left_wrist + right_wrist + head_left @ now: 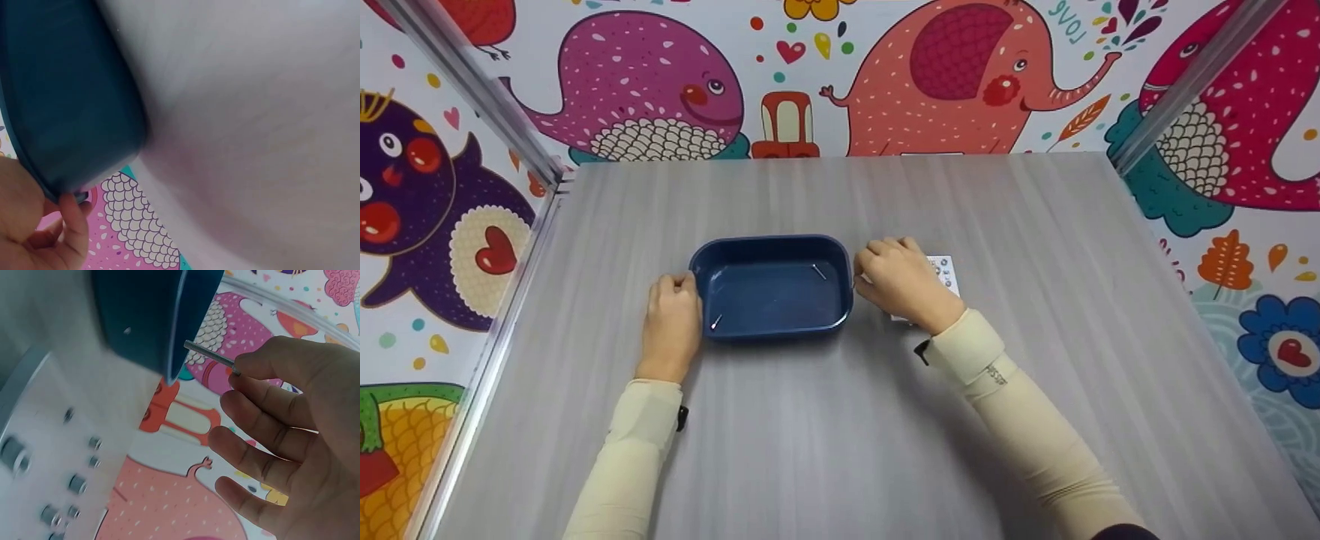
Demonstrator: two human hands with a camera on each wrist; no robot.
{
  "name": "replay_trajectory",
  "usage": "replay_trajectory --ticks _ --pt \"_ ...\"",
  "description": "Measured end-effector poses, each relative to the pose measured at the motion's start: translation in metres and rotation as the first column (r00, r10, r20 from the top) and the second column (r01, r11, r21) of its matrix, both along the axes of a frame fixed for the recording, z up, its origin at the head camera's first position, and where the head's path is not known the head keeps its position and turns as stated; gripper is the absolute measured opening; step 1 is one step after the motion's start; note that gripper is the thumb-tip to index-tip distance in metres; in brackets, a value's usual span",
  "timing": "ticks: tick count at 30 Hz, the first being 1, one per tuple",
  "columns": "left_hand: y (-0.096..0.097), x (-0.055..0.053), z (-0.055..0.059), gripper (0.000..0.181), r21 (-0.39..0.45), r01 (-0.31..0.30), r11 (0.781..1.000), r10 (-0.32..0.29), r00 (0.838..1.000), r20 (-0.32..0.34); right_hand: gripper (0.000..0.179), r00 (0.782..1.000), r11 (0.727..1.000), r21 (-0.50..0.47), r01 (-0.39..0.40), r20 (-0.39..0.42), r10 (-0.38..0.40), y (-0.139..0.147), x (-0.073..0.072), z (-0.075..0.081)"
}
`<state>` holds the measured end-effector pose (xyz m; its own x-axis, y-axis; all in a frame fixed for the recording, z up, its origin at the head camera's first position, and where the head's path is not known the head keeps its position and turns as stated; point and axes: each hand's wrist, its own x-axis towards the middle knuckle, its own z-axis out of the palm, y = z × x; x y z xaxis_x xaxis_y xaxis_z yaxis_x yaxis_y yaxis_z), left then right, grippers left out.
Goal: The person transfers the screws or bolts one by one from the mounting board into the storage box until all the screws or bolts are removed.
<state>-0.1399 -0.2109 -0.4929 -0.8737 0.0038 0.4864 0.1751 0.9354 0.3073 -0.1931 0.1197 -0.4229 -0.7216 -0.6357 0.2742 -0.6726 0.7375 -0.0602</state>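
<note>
In the right wrist view, the right hand [298,416] pinches one metal pin [209,356] by its end, between thumb and first finger; the other three fingers are half bent and stand apart. The pin is in the upper middle of this frame. Its long axis goes slanting, and the free end points to upper left, to the rim of the tray [772,334]. Whether it touches the rim, I cannot tell.

In the head view the tray lies near the centre of the table [810,435], its long axis from left to right. At its left end, the left hand [671,326] holds the rim, fingers closed on it. The board [945,270] is partly hidden behind the right hand.
</note>
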Motion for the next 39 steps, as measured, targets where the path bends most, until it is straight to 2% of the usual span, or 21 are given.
replay_trajectory --ticks 9,17,28,39 --pt "0.000 -0.001 0.001 0.029 0.012 -0.014 1.000 0.014 0.999 0.031 0.008 1.000 1.000 0.012 -0.003 0.018 0.002 -0.012 0.001 0.000" --pt "0.000 -0.002 -0.001 0.029 -0.010 -0.002 1.000 0.002 1.000 -0.010 0.007 1.000 1.000 -0.005 0.002 -0.010 -0.002 -0.004 -0.001 -0.001" --pt "-0.001 -0.001 -0.003 0.026 0.007 -0.014 1.000 0.014 1.000 0.009 0.006 0.995 0.996 0.008 0.086 0.055 -0.086 0.038 -0.013 0.005" --pt "-0.001 -0.002 -0.003 0.028 0.009 0.000 1.000 0.000 1.000 -0.014 0.005 0.987 0.988 -0.050 0.148 0.077 -0.144 0.083 -0.021 -0.003"
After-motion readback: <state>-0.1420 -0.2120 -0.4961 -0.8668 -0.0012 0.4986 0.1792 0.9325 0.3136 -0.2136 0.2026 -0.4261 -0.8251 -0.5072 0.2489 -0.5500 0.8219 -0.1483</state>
